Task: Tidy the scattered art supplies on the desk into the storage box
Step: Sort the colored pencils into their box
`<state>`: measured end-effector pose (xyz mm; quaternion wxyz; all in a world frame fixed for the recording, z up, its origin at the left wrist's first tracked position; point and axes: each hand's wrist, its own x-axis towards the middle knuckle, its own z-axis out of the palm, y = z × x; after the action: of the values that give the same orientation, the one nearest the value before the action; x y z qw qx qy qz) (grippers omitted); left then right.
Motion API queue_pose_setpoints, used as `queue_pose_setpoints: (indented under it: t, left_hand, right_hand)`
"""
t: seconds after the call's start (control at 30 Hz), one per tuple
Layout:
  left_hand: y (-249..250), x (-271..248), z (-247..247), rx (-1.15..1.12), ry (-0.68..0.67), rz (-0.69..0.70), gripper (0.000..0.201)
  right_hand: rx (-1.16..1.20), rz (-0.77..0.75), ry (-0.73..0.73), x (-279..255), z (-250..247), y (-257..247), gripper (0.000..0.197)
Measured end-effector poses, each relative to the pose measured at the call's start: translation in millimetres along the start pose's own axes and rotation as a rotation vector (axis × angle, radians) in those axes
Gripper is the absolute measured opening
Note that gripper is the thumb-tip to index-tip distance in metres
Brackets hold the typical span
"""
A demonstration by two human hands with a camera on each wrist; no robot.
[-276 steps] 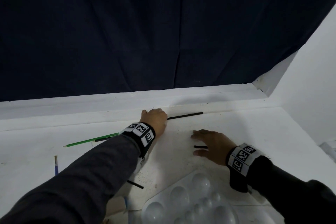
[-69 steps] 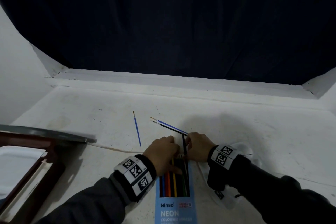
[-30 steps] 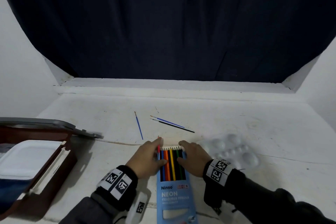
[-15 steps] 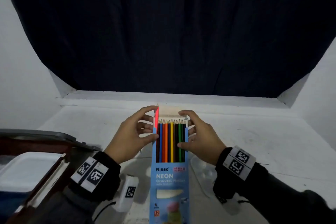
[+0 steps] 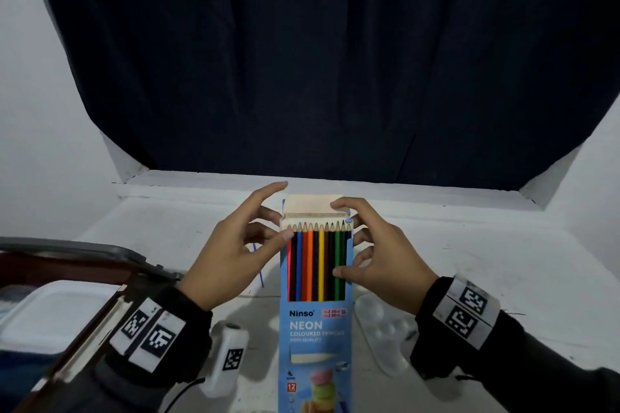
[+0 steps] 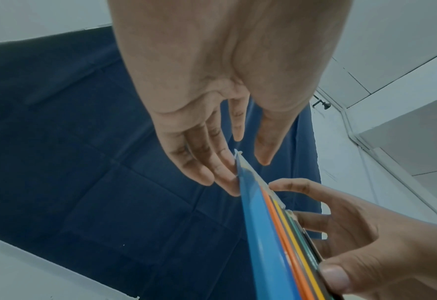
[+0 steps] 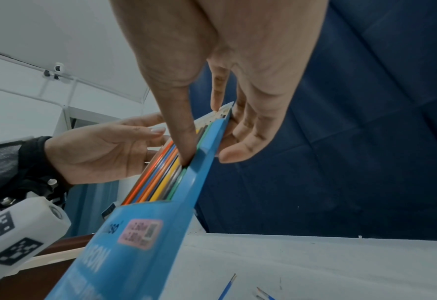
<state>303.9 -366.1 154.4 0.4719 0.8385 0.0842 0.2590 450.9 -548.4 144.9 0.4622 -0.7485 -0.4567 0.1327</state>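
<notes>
hands: left (image 5: pixel 231 258), right (image 5: pixel 379 258) | grip pencil box (image 5: pixel 315 329) (flap open)

Light-blue cardboard "Ninso NEON" coloured-pencil pack (image 5: pixel 314 329): lifted off white worktop (image 5: pixel 503 265), upright-tilted, top flap open, pencil row showing through front window.
Thin blue paintbrush (image 7: pixel 228 286) flat on worktop.
Clear plastic paint palette (image 5: pixel 385 329) on worktop, right of pack.
Dark-red storage box (image 5: pixel 84 329) open, left.
</notes>
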Motion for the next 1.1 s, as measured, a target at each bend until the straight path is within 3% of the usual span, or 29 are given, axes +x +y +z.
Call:
queue_pose_setpoints:
  t: [0.17,0.33,0.4,0.5,0.67,0.8,0.9,1.1]
  left_hand:
    - [-2.0,-4.9,0.6,-0.032,-0.012,-0.001,0.037]
    - [-2.1,-7.7,2.5,-0.061,0.014,-0.008,0.052]
    - [-1.4,-9.8,3.2,-0.062,0.012,-0.011,0.054]
    - [-1.4,-16.0,6.7,-0.063,0.011,0.005,0.035]
    - [-1.6,-28.5,12.7,-0.039,0.053,0.037,0.023]
    - [-4.1,-36.3,15.3,0.046,0.104,0.103,0.017]
    - [-7.1,-43.9,18.0,0.119,0.121,0.113,0.029]
    - [-19.3,-72.3,26.6,0.187,0.121,0.108,0.027]
  right_hand:
    - [0.029,-0.018,0.021,-3.8,0.7,0.2,0.072]
    - [0.070,-0.087,0.086,-5.3,-1.3,-1.0,0.073]
    - [0.038,-0.124,0.084,-5.8,-2.3,0.3,0.061]
    - [-0.012,-0.169,0.079,-9.2,-1.8,4.0,0.036]
    - [0.087,-0.123,0.059,-16.0,1.9,4.1,0.011]
    - [0.054,-0.194,0.110,-19.6,4.2,-0.2,0.019]
    - [0.012,-0.236,0.122,-22.0,5.5,-1.4,0.027]
    - [-0.164,-0.268,0.082,-39.0,17.8,11.4,0.020]
